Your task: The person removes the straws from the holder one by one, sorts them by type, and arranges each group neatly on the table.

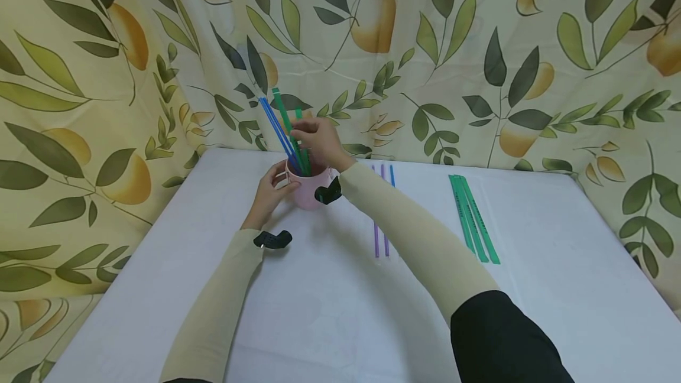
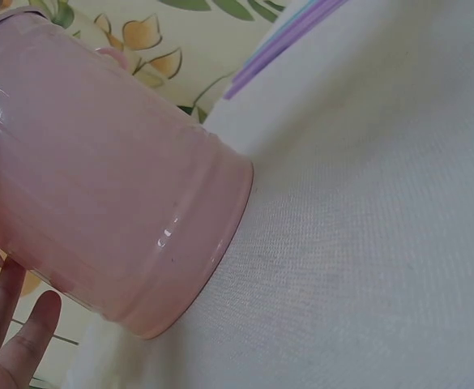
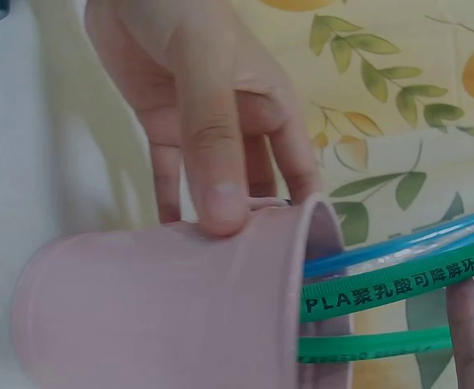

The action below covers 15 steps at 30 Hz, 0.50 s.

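Observation:
A pink cup with a small handle stands at the back of the table, left of centre. My left hand holds it at the left side, thumb near the rim, fingers around the handle side. In the cup lean blue straws and green paper-wrapped straws with printed lettering. Above the cup's mouth, my right hand pinches one green wrapped straw, whose lower end is inside the cup. In the right wrist view only its fingertips show at the edge.
Purple straws and a blue straw lie on the white-covered table, partly behind my right forearm. Several green wrapped straws lie farther right. A leaf-and-fruit patterned curtain hangs behind the table.

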Each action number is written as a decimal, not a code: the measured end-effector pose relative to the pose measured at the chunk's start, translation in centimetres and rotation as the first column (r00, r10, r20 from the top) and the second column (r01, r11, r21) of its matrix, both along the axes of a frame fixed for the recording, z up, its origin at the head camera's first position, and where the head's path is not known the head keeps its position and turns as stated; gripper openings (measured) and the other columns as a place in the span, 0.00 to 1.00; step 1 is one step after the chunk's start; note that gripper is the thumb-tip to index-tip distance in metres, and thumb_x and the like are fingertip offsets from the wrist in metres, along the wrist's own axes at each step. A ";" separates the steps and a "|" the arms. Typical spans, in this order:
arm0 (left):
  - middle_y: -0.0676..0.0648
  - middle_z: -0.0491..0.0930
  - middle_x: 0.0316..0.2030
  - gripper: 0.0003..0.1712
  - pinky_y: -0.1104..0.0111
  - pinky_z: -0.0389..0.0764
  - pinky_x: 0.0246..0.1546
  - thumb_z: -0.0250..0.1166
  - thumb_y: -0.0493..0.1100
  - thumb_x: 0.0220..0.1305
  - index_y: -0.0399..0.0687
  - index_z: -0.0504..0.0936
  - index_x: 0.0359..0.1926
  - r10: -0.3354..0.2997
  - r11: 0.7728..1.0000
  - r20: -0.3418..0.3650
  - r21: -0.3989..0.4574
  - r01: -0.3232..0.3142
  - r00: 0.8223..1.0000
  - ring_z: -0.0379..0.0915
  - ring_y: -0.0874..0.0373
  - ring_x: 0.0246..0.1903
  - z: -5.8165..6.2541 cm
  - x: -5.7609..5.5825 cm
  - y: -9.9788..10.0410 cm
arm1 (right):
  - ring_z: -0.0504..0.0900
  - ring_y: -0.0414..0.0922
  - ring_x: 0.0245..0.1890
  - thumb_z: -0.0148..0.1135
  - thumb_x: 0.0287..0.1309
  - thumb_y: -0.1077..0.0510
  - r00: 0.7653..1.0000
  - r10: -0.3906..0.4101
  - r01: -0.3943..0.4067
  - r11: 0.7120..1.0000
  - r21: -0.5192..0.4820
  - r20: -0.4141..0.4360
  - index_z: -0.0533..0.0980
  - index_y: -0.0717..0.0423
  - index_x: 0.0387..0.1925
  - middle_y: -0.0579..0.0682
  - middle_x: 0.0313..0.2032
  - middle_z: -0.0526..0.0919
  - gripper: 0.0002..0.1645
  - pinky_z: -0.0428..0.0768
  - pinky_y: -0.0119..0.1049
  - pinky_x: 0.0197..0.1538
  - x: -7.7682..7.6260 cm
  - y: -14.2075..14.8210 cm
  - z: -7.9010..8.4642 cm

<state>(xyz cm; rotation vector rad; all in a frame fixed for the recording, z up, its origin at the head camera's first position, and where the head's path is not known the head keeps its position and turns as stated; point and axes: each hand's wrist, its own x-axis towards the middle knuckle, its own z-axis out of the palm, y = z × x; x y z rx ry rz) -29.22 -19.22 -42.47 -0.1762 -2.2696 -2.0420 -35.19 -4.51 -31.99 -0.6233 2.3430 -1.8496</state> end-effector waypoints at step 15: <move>0.37 0.61 0.67 0.38 0.53 0.65 0.67 0.65 0.33 0.57 0.37 0.60 0.67 -0.002 1.000 -0.023 0.022 0.003 1.000 0.59 0.42 0.65 0.7 0.7 0.2 | 0.84 0.44 0.37 0.58 0.61 0.62 1.000 0.004 -0.005 0.987 -0.162 -0.007 0.77 0.63 0.51 0.62 0.47 0.82 0.17 0.82 0.49 0.51 -1.0 1.4 2.8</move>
